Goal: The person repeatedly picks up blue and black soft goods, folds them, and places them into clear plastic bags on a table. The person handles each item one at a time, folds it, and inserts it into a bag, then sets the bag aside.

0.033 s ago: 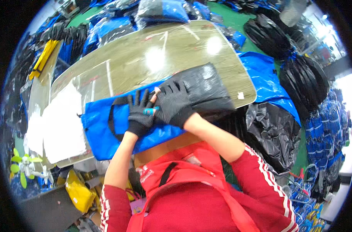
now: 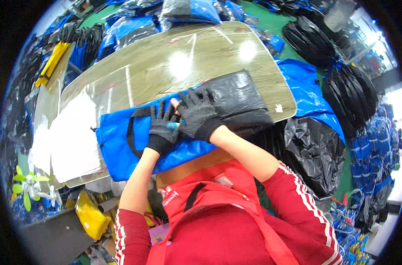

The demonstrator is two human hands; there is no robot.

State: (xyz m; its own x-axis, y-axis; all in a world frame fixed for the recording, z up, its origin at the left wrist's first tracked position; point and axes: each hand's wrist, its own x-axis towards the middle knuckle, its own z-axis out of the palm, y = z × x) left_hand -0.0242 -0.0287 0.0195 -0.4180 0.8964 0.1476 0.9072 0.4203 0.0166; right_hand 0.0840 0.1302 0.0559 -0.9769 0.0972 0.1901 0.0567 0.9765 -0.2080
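A blue and black bag lies folded flat on the table, with a black strap loop on its blue part and a glossy black panel at the right. Both my hands wear grey-dotted black gloves and press on it, side by side and touching at the thumbs. My left hand rests palm down on the blue part beside the strap, fingers outstretched. My right hand lies flat where blue meets black, fingers spread. A bare fingertip and a teal patch show between the hands. Neither hand grips anything.
The table has a glossy clear cover. White sheets lie at its left end. Blue and black wrapped packs are heaped beyond it. Black bundles stand at the right, and a small green-bladed fan at lower left.
The whole view has shifted slightly. My hands stay on the bag, and the left fingers look a little less spread. The bag itself lies as before.
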